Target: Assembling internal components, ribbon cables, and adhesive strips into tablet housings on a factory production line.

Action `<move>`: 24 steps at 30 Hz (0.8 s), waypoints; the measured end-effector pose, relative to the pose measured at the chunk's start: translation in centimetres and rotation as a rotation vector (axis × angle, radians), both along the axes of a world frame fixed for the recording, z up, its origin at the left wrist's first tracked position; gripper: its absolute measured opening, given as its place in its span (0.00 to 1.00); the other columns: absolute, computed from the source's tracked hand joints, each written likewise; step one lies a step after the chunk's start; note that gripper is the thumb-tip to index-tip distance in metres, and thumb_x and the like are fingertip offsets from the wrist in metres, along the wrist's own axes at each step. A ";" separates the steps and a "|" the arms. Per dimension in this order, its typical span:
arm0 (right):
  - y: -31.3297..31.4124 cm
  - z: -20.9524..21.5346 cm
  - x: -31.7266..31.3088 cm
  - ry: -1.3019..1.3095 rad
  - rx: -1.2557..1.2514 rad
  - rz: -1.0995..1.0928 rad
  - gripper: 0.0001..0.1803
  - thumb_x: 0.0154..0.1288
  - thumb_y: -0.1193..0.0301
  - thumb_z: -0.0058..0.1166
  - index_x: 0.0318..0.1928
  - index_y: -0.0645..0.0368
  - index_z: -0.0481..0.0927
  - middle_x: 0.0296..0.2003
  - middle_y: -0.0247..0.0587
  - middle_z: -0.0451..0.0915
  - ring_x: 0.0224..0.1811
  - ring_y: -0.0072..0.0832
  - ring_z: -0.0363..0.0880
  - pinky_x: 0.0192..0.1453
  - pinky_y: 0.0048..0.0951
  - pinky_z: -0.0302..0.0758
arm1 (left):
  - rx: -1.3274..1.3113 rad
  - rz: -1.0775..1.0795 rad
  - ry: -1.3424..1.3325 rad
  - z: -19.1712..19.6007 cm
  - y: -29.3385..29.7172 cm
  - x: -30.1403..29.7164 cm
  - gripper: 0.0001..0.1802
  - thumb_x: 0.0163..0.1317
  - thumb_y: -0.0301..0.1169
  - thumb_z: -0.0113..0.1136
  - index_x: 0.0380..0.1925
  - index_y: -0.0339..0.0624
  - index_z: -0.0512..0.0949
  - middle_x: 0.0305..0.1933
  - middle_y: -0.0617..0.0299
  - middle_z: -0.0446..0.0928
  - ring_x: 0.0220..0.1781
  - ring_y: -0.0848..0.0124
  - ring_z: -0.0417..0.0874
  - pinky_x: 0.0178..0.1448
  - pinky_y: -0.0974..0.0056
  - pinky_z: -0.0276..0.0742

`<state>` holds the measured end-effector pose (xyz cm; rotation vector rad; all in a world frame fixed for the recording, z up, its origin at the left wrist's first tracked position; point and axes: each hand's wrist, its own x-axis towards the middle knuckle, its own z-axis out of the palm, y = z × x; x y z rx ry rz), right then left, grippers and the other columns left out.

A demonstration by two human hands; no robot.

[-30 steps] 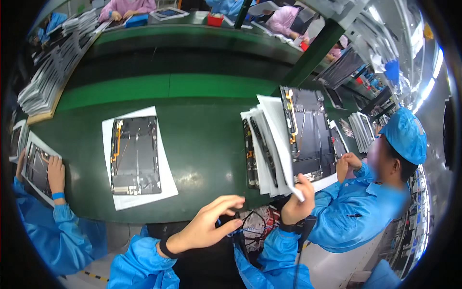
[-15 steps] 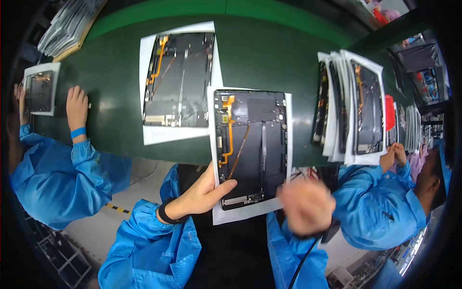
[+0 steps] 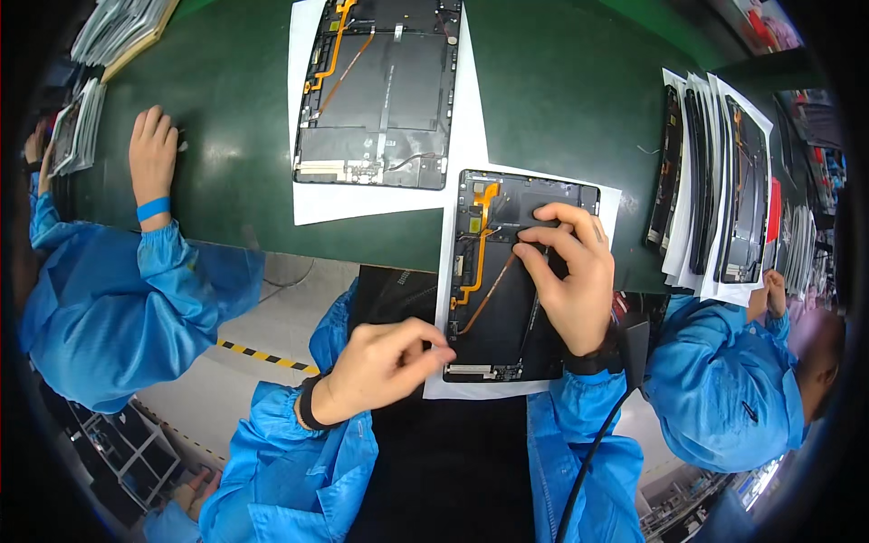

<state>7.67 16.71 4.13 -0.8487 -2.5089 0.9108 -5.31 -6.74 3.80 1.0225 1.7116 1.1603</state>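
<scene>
At the far left of my feed, a co-worker's hand (image 3: 154, 149) rests on the green table (image 3: 235, 190), below a stack of pale panels (image 3: 118, 36). Next across, the far tablet housing (image 3: 380, 104) lies open on its own white sheet (image 3: 389, 206), no hand on it.

The left hand (image 3: 385, 366) is half curled at the lower left edge of the near tablet housing (image 3: 498, 330). Half a second ago I had its thumb laid over that edge, clearly holding; now I cannot tell whether the fingertips still grip or only touch. The near housing lies inside up on a white backing sheet (image 3: 484, 390), its lower part reaching past the table edge.

The bigger change is the right hand (image 3: 579, 281): a second ago it was at the standing row of housings (image 3: 744, 190) on the right; now it is over the near housing. Thumb and forefinger tips are close together at the upper end of the copper-brown ribbon cable (image 3: 489, 294), right of the orange flex cable (image 3: 489, 195). I cannot tell whether they pinch it. I judge that carrying has given way to close finger work.
</scene>
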 end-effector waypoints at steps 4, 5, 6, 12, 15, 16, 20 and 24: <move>0.0 0.6 -0.1 -0.049 -0.061 -0.006 0.07 0.57 0.76 0.74 0.37 0.57 0.90 0.55 0.31 0.84 0.49 0.35 0.77 0.60 0.37 0.70 | 0.038 -0.096 -0.226 1.1 2.2 0.4 0.09 0.72 0.27 0.70 0.48 0.35 0.86 0.27 0.58 0.86 0.23 0.74 0.85 0.29 0.68 0.77; 0.0 0.7 0.0 -0.045 -0.060 0.004 0.08 0.57 0.75 0.75 0.37 0.57 0.90 0.55 0.32 0.84 0.49 0.35 0.77 0.60 0.37 0.70 | 0.039 -0.080 -0.290 1.1 2.6 0.5 0.10 0.74 0.27 0.69 0.50 0.33 0.85 0.30 0.58 0.87 0.25 0.74 0.87 0.29 0.69 0.78; 0.0 0.7 0.2 -0.041 -0.059 0.013 0.08 0.57 0.75 0.75 0.37 0.57 0.90 0.55 0.32 0.84 0.49 0.35 0.77 0.60 0.38 0.70 | 0.040 -0.063 -0.355 1.0 2.8 0.7 0.11 0.75 0.27 0.67 0.52 0.32 0.85 0.32 0.57 0.88 0.27 0.75 0.88 0.28 0.70 0.80; -0.7 1.5 1.3 0.061 -0.042 0.123 0.08 0.55 0.75 0.75 0.37 0.56 0.90 0.54 0.37 0.85 0.52 0.38 0.80 0.60 0.38 0.69 | -0.179 -0.068 -0.856 0.8 5.0 0.2 0.21 0.85 0.32 0.52 0.70 0.31 0.75 0.57 0.47 0.87 0.35 0.68 0.93 0.29 0.69 0.88; -1.4 1.5 2.1 0.086 -0.041 0.151 0.09 0.54 0.75 0.76 0.36 0.55 0.90 0.52 0.39 0.85 0.56 0.42 0.81 0.64 0.42 0.69 | -0.184 -0.020 -1.027 0.5 5.4 0.4 0.25 0.88 0.37 0.46 0.74 0.31 0.70 0.61 0.45 0.84 0.35 0.63 0.93 0.28 0.67 0.89; -1.7 1.7 2.4 0.093 -0.048 0.158 0.09 0.53 0.75 0.77 0.36 0.55 0.90 0.52 0.39 0.85 0.57 0.43 0.81 0.64 0.42 0.69 | -0.181 -0.005 -1.024 0.4 5.5 0.6 0.25 0.88 0.38 0.46 0.73 0.30 0.71 0.61 0.44 0.84 0.35 0.63 0.93 0.28 0.67 0.89; -2.7 2.2 3.0 0.080 0.002 0.217 0.12 0.50 0.76 0.78 0.36 0.52 0.90 0.50 0.37 0.86 0.56 0.42 0.81 0.64 0.44 0.68 | -0.140 0.047 -1.038 -0.1 5.8 0.8 0.23 0.86 0.36 0.51 0.68 0.27 0.75 0.53 0.45 0.87 0.33 0.62 0.94 0.25 0.67 0.88; -2.5 1.4 3.0 0.112 0.017 0.230 0.12 0.51 0.77 0.77 0.37 0.53 0.89 0.50 0.37 0.86 0.56 0.42 0.84 0.63 0.42 0.68 | -0.001 0.105 -0.898 -0.9 6.5 1.3 0.17 0.83 0.31 0.59 0.61 0.28 0.81 0.47 0.50 0.89 0.31 0.65 0.93 0.26 0.67 0.87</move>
